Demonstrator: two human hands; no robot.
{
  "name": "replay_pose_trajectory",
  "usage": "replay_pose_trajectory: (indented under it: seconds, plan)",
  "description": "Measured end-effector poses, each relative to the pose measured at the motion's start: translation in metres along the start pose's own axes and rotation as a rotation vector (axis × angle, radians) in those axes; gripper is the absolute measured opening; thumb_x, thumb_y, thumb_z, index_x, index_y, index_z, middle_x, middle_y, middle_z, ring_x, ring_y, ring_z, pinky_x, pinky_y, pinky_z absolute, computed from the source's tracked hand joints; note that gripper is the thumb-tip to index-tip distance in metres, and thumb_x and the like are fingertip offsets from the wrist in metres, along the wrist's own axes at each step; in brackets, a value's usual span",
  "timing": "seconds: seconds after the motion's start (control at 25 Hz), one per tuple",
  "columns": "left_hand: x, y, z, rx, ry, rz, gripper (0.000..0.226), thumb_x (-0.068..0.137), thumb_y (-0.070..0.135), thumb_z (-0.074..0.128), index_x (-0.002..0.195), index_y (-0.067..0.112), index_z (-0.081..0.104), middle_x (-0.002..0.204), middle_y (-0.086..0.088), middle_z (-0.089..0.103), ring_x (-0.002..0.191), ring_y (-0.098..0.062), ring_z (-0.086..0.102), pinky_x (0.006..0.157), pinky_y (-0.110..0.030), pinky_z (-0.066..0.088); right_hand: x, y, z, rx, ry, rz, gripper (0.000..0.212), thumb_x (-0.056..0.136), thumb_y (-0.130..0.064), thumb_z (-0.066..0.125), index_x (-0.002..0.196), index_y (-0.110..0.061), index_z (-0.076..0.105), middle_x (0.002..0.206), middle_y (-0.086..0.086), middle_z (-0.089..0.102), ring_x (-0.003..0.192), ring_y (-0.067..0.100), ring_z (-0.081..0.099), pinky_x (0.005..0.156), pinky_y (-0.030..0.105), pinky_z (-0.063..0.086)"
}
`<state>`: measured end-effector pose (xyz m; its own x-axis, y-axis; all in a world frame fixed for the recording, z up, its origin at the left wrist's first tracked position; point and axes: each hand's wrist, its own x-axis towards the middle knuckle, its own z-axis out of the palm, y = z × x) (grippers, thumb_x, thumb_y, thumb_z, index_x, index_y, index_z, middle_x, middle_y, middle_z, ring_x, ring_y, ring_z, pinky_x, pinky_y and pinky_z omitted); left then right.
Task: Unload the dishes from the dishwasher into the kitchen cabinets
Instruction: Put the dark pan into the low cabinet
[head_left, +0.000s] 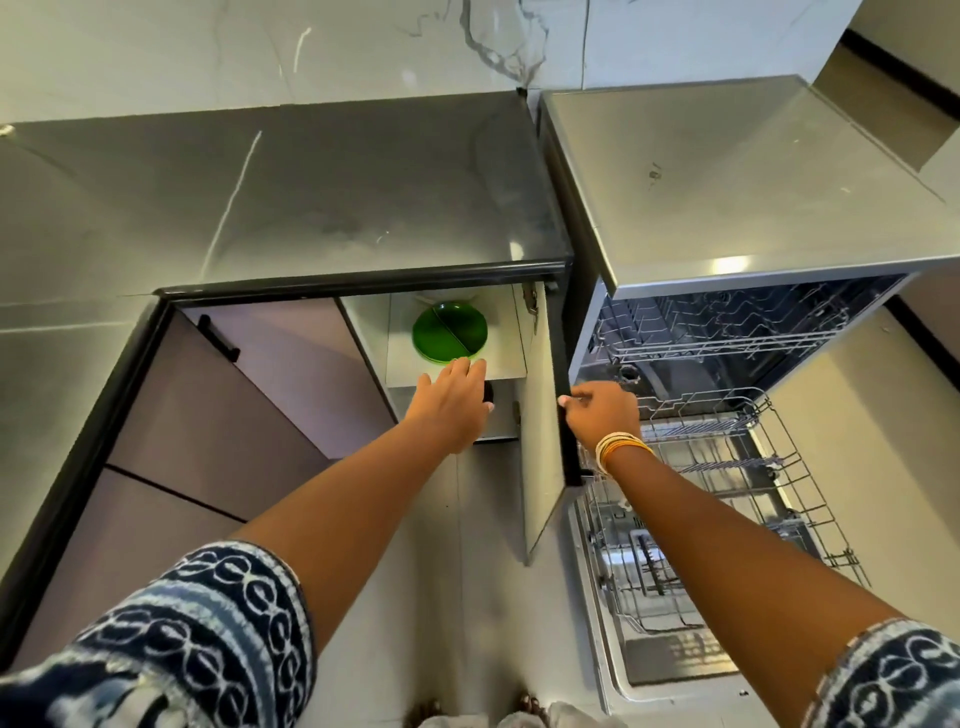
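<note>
The green plates (450, 332) lie as a short stack on the upper shelf (504, 358) inside the open cabinet, just left of the cabinet door (540, 441). A ridge crosses the top plate, so it looks like a divided one. By their even colour and sheen I judge them plastic or melamine: light, stiff, not very fragile, but smooth enough to slide on one another. The rim nearest the shelf edge is the sensible place to take hold, thumb on top and fingers beneath, or both sides if the whole stack is lifted.

The left hand (453, 402) reaches to the front of that shelf, its fingers extended and close together, tips at the near rim of the stack; whether they touch it I cannot tell. A dark round thing (488, 393) shows just past the hand, below the shelf; what it is I cannot tell.

The right hand (602, 413), bangles (621, 447) at its wrist, has its fingers curled round the top edge of the cabinet door.

Right of the door stands the open dishwasher (727, 332), its lower rack (727, 499) pulled out and seemingly without dishes.

No brand, label or readable writing shows; only a small illegible mark on the dishwasher's top.
</note>
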<state>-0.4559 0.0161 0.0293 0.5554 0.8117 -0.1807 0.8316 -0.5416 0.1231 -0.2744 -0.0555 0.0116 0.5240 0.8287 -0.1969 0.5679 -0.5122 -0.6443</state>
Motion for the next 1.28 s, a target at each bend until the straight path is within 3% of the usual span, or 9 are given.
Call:
replay_pose_trajectory:
  seconds: [0.08, 0.2, 0.4, 0.52, 0.68, 0.8, 1.08, 1.2, 1.28]
  plan:
    - [0.003, -0.005, -0.004, -0.028, 0.015, -0.023, 0.054, 0.098, 0.034, 0.044, 0.143, 0.01, 0.029, 0.144, -0.01, 0.038, 0.132, -0.027, 0.039, 0.105, -0.049, 0.035, 0.003, -0.014, 0.016, 0.108, -0.079, 0.049, 0.025, 0.085, -0.03, 0.068, 0.087, -0.007, 0.076, 0.082, 0.013, 0.073, 0.082, 0.028, 0.067, 0.083, 0.032, 0.054]
    - [0.007, -0.022, -0.007, -0.028, 0.006, -0.049, 0.057, 0.097, 0.033, 0.046, 0.145, 0.01, 0.025, 0.149, -0.01, 0.032, 0.138, -0.028, 0.033, 0.108, -0.05, 0.032, 0.007, -0.042, 0.052, 0.294, -0.17, 0.141, 0.03, 0.079, -0.038, 0.074, 0.07, -0.009, 0.073, 0.071, 0.011, 0.072, 0.069, 0.026, 0.071, 0.068, 0.041, 0.06]
    - [0.023, -0.079, -0.015, 0.008, 0.019, -0.108, 0.061, 0.091, 0.032, 0.053, 0.142, 0.01, 0.028, 0.146, -0.011, 0.033, 0.136, -0.03, 0.035, 0.108, -0.051, 0.033, 0.033, -0.109, 0.108, 0.503, -0.244, 0.314, 0.033, 0.083, -0.03, 0.073, 0.097, 0.0, 0.069, 0.089, 0.014, 0.071, 0.081, 0.033, 0.07, 0.071, 0.042, 0.06]
    - [0.039, -0.122, -0.023, 0.041, 0.009, -0.12, 0.082, 0.088, 0.038, 0.059, 0.15, 0.011, 0.013, 0.157, -0.013, 0.015, 0.146, -0.029, 0.017, 0.115, -0.054, 0.022, 0.052, -0.139, 0.134, 0.551, -0.199, 0.341, 0.038, 0.08, -0.033, 0.075, 0.098, -0.001, 0.068, 0.093, 0.014, 0.071, 0.084, 0.033, 0.069, 0.076, 0.046, 0.06]
    - [0.068, -0.165, -0.035, 0.137, 0.013, -0.1, 0.104, 0.082, 0.05, 0.062, 0.152, 0.01, -0.004, 0.16, -0.012, -0.005, 0.149, -0.029, -0.003, 0.117, -0.054, 0.011, 0.077, -0.162, 0.148, 0.711, -0.163, 0.448, 0.033, 0.081, -0.026, 0.075, 0.096, 0.001, 0.065, 0.091, 0.012, 0.067, 0.066, 0.023, 0.067, 0.073, 0.037, 0.061]
    - [0.091, -0.183, -0.038, 0.215, 0.02, -0.102, 0.111, 0.079, 0.043, 0.067, 0.152, 0.009, -0.009, 0.16, -0.012, -0.011, 0.148, -0.029, -0.007, 0.117, -0.055, 0.008, 0.093, -0.174, 0.161, 0.732, -0.13, 0.406, 0.036, 0.079, -0.029, 0.077, 0.093, 0.003, 0.067, 0.091, 0.014, 0.071, 0.065, 0.022, 0.068, 0.072, 0.039, 0.061]
    - [0.132, -0.211, -0.034, 0.169, 0.221, 0.019, 0.086, 0.083, 0.006, 0.062, 0.153, 0.012, 0.012, 0.159, -0.01, 0.017, 0.146, -0.028, 0.019, 0.116, -0.04, 0.025, 0.125, -0.184, 0.184, 0.815, -0.107, 0.341, 0.033, 0.083, -0.023, 0.072, 0.1, 0.005, 0.066, 0.094, 0.016, 0.071, 0.084, 0.028, 0.071, 0.066, 0.033, 0.06]
    - [0.143, -0.23, -0.035, 0.101, 0.332, 0.091, 0.077, 0.077, 0.007, 0.07, 0.146, 0.016, 0.037, 0.148, -0.008, 0.042, 0.13, -0.029, 0.045, 0.099, -0.04, 0.042, 0.144, -0.18, 0.181, 0.719, -0.207, 0.262, 0.029, 0.086, -0.009, 0.067, 0.112, 0.002, 0.061, 0.102, 0.014, 0.069, 0.088, 0.028, 0.07, 0.067, 0.032, 0.06]
    - [0.146, -0.234, -0.03, 0.102, 0.44, 0.109, 0.073, 0.072, 0.005, 0.073, 0.139, 0.016, 0.048, 0.139, -0.008, 0.053, 0.119, -0.03, 0.055, 0.085, -0.04, 0.049, 0.156, -0.176, 0.185, 0.574, -0.253, 0.232, 0.035, 0.084, 0.0, 0.065, 0.117, 0.0, 0.057, 0.108, 0.015, 0.067, 0.097, 0.032, 0.068, 0.075, 0.04, 0.06]
